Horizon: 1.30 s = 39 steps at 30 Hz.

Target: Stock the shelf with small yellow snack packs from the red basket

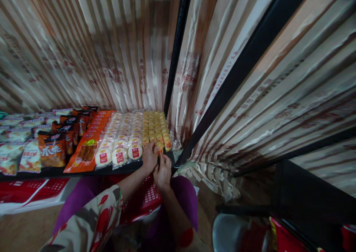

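two hands together at the shelf (41, 174) front edge: right hand (162, 172) pinched tight on a yellow packet (160, 147) at the near end of its row; left hand (149, 157) curled against it, hold unclear; round white cakes (120, 156) just left.

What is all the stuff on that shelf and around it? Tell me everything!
shelf: one, black, across the left
yellow packets: many, yellow, in rows at the shelf's right end
round cakes: many, white with red labels, left of the yellow packets
flat packets: a row, orange, left of the cakes
snack bags: several, orange-brown, further left
pale bags: several, whitish, far left
basket: one, red, under the shelf
striped sheeting: lots, brown and cream, behind everything
frame bars: at least two, black, upright and slanting
left hand: one, bare, at the front yellow packets, grip unclear
right hand: one, bare, beside it
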Tool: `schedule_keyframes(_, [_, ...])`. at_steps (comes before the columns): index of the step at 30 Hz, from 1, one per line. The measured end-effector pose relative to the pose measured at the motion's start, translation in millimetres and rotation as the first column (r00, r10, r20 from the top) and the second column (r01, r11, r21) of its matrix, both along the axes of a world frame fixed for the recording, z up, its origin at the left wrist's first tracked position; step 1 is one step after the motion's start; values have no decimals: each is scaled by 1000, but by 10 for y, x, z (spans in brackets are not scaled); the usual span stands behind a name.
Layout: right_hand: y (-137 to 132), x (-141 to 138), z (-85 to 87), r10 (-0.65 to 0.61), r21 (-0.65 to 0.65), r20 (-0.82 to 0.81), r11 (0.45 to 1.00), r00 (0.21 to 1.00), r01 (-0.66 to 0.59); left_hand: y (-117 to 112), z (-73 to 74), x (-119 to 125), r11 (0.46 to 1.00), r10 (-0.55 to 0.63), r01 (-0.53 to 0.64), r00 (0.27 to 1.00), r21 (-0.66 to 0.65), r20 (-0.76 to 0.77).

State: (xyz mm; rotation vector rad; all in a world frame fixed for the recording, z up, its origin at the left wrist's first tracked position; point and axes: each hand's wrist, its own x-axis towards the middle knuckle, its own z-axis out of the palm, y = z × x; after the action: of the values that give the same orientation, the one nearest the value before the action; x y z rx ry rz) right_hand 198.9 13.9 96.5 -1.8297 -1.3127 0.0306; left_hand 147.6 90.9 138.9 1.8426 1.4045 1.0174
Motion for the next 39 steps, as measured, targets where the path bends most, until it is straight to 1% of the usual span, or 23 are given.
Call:
schedule_keyframes(5, [56, 24, -7, 8, -36, 11, 999, 1000, -7, 58, -5, 25, 999, 9, -9, 1000, -53, 4])
schedule_keyframes(9, [101, 55, -7, 12, -40, 22, 999, 1000, -11, 115, -13, 44, 998, 26, -27, 1000, -53, -7])
schedule_keyframes(15, [111, 88, 16, 9, -25, -8, 1000, 1000, -10, 185, -46, 84, 998, -15, 16, 1000, -56, 6])
schedule_keyframes(24, [129, 117, -6, 4, 16, -62, 1000, 998, -3, 197, -36, 141, 998, -11, 13, 999, -58, 39])
schedule_keyframes(30, [151, 139, 93, -57, 93, -61, 994, 996, 63, 215, -27, 149, 999, -10, 10, 1000, -45, 11])
schedule_keyframes(34, [225, 183, 131, -73, 48, -31, 996, 997, 74, 209, -1, 144, 999, -26, 26, 999, -23, -30])
schedule_keyframes(36, [274, 201, 123, -76, 26, -21, 997, 997, 76, 201, 5, 144, 1000, -23, 23, 998, -8, -50])
schedule_keyframes(39, [344, 213, 81, -80, 30, -5, 996, 997, 80, 193, 5, 145, 1000, -20, 21, 998, 4, -62])
